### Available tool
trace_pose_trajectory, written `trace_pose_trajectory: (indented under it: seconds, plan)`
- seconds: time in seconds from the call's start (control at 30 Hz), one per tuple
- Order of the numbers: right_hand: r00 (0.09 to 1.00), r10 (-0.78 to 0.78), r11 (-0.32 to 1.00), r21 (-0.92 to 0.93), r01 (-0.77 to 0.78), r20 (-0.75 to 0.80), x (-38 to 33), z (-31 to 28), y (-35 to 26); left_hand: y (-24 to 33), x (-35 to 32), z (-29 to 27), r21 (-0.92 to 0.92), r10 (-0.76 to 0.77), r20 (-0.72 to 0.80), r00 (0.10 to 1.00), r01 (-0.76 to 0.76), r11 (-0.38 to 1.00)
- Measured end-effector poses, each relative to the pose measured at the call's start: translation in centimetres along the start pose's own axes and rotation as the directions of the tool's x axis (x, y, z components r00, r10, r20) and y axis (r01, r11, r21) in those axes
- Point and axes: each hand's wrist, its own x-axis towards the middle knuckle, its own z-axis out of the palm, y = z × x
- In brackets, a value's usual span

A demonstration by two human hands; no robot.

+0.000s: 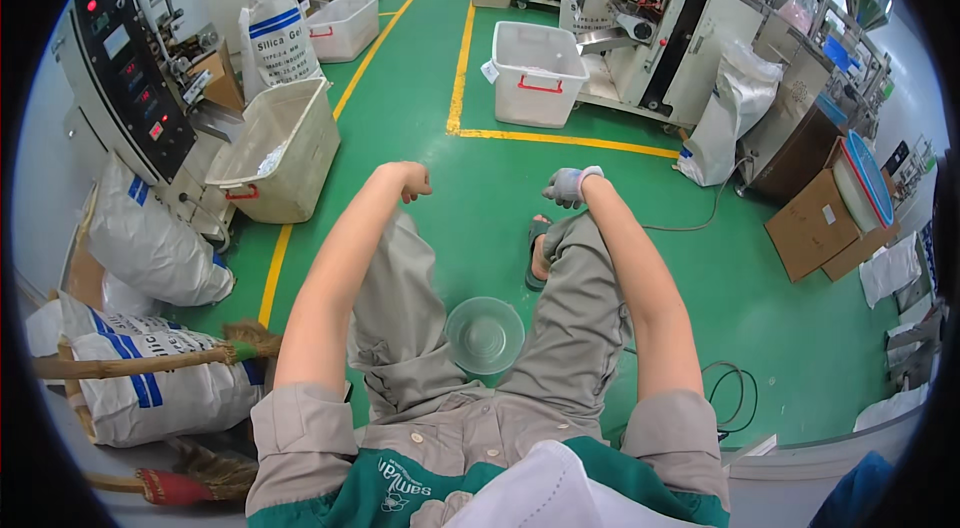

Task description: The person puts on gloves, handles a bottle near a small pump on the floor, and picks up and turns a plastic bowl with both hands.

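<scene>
My left hand (pixel 408 180) is bare and loosely closed, held out over my left knee with its fingers curled down. No object shows in it. My right hand (pixel 568 186) wears a grey glove with a pale cuff; its fingers are curled in as well, above my right knee, and nothing is seen in them. The two hands are apart, with green floor between them. Down between my legs is a round clear plastic tub (pixel 485 335), touched by neither hand.
White bins (pixel 540 103) with red handles stand ahead, and a dirty bin (pixel 285 143) at left. White sacks (pixel 160 238) and straw brooms (pixel 180 360) lie at left. Machines line both sides. A cardboard box (pixel 815 228) sits at right, near a cable (pixel 735 393) on the floor.
</scene>
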Motion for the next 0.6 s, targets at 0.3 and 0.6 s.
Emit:
trace_pose_trajectory:
  seconds: [0.3, 0.6]
  plan:
    - [1.000, 0.011, 1.000, -0.024, -0.011, 0.002, 0.49, 0.03, 0.25, 0.21, -0.14, -0.15, 0.003, -0.009, 0.007, 1.000, 0.009, 1.000]
    - [1.000, 0.006, 1.000, -0.007, -0.006, 0.000, -0.17, 0.05, 0.11, 0.07, 0.33, 0.11, -0.007, -0.013, 0.006, 1.000, 0.013, 1.000]
